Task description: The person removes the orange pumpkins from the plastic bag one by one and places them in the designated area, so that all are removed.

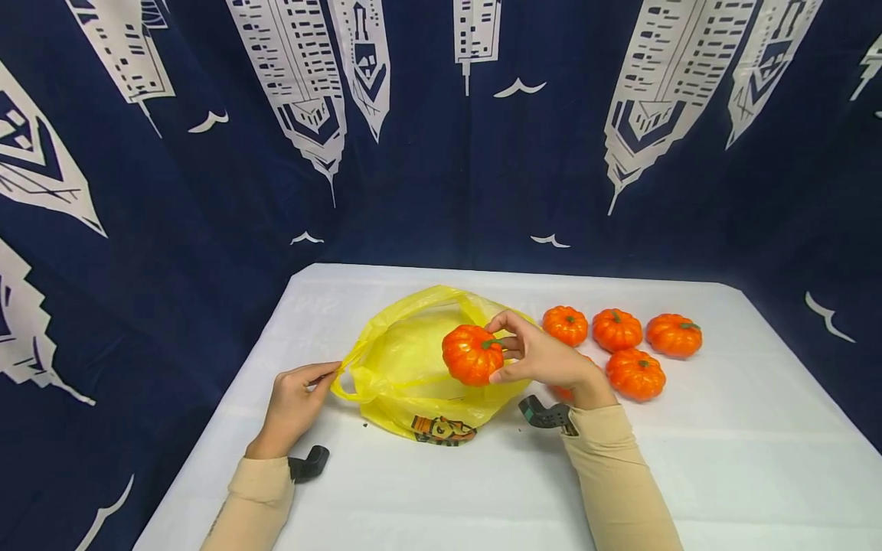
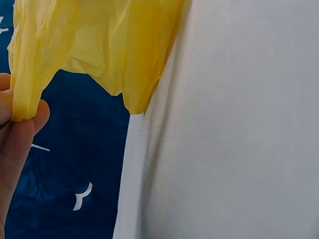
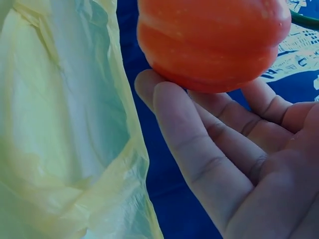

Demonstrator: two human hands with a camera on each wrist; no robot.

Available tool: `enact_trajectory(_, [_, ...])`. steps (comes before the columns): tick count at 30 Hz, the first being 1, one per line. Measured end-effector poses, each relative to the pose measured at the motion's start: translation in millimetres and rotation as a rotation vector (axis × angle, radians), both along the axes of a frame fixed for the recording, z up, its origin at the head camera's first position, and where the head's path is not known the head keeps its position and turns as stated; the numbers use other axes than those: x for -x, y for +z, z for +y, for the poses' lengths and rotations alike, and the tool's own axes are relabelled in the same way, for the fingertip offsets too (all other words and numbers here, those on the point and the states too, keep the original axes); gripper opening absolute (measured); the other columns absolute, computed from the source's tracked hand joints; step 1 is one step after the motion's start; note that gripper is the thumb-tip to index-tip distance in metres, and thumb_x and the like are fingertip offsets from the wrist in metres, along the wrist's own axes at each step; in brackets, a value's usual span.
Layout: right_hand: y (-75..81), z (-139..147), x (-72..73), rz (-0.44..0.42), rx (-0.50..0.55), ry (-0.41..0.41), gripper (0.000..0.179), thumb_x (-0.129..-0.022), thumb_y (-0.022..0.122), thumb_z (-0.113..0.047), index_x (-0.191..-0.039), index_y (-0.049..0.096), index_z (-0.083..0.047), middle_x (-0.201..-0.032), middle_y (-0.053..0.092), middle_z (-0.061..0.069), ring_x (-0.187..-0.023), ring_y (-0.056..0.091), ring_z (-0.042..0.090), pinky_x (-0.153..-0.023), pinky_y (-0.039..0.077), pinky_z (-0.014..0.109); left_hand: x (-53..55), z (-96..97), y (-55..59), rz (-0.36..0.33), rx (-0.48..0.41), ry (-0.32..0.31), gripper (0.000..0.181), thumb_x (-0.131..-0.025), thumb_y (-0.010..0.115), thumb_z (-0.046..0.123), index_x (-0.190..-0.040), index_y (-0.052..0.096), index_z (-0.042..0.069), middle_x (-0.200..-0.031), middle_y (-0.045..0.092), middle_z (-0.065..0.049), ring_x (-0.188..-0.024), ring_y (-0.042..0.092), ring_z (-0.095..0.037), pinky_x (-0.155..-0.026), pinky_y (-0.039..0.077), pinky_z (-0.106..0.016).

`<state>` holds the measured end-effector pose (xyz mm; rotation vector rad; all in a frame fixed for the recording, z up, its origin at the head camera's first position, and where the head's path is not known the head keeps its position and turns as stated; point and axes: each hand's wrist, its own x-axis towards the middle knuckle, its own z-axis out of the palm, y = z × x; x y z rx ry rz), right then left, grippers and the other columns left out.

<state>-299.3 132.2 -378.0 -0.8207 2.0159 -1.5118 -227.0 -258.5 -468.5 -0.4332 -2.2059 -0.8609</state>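
Observation:
A yellow plastic bag point(image 1: 406, 360) lies on the table with its mouth spread open and a printed figure on its near side. My left hand point(image 1: 298, 402) pinches one of its handles, and the left wrist view shows the gathered yellow plastic point(image 2: 30, 74) between thumb and fingers. Over the bag's mouth, my right hand point(image 1: 544, 356) holds a small orange pumpkin point(image 1: 472, 355) with a green stem. In the right wrist view the fingers point(image 3: 184, 124) support this pumpkin point(image 3: 214, 40) from below, beside the bag's edge point(image 3: 134, 134).
To the right of the bag sit several more orange pumpkins point(image 1: 635, 375) on the white table point(image 1: 744, 474); one is partly hidden by my right wrist. A dark blue curtain point(image 1: 441, 176) with white building prints hangs behind the table.

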Motion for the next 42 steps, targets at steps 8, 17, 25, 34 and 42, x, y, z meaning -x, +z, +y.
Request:
enact_trajectory(8, [6.2,6.3,-4.3,0.013,0.0,-0.025,0.064,-0.082,0.076,0.0,-0.13,0.035,-0.004,-0.129,0.052,0.019,-0.111,0.064,0.028,-0.087,0.06,0.03,-1.5,-0.1,0.7,-0.004,-0.007,0.0,0.028,-0.072,0.079,-0.016,-0.096,0.079,-0.002,-0.089,0.078,-0.014,-0.074,0.073,-0.026,-0.07,0.052,-0.006])
enact_trajectory(17, [5.4,23.3,-0.4,0.059,-0.023,-0.045,0.065,-0.083,0.076,-0.001,-0.133,0.034,-0.005,-0.136,0.042,0.018,-0.117,0.059,0.031,-0.088,0.06,0.03,-2.3,-0.5,1.2,-0.006,0.008,0.018,0.027,-0.072,0.079,-0.016,-0.095,0.079,-0.001,-0.089,0.078,-0.013,-0.074,0.073,-0.025,-0.069,0.053,-0.008])
enact_trajectory(25, [4.7,32.5,0.4,0.036,0.004,-0.035,0.065,-0.083,0.074,0.002,-0.133,0.032,-0.002,-0.138,0.039,0.021,-0.112,0.064,0.028,-0.082,0.061,0.03,-2.7,-0.1,3.0,-0.02,0.015,0.015,0.022,-0.077,0.078,-0.011,-0.096,0.079,0.0,-0.09,0.078,-0.013,-0.075,0.074,-0.025,-0.07,0.052,-0.006])
enact_trajectory(34, [6.6,38.9,-1.8,0.078,-0.012,-0.071,0.064,-0.082,0.076,0.0,-0.132,0.036,-0.005,-0.142,0.038,0.02,-0.126,0.055,0.039,-0.084,0.061,0.032,-1.9,1.1,2.1,0.002,0.007,0.011,0.028,-0.072,0.079,-0.016,-0.095,0.079,-0.001,-0.089,0.078,-0.013,-0.074,0.074,-0.026,-0.069,0.053,-0.007])
enact_trajectory(42, [13.9,49.0,-5.4,0.092,0.005,-0.061,0.066,-0.081,0.076,0.002,-0.134,0.037,-0.008,-0.139,0.043,0.017,-0.127,0.054,0.037,-0.087,0.061,0.033,-2.6,0.3,3.1,-0.018,0.015,0.012,0.028,-0.073,0.078,-0.015,-0.097,0.079,0.0,-0.09,0.078,-0.014,-0.075,0.073,-0.026,-0.071,0.051,-0.004])
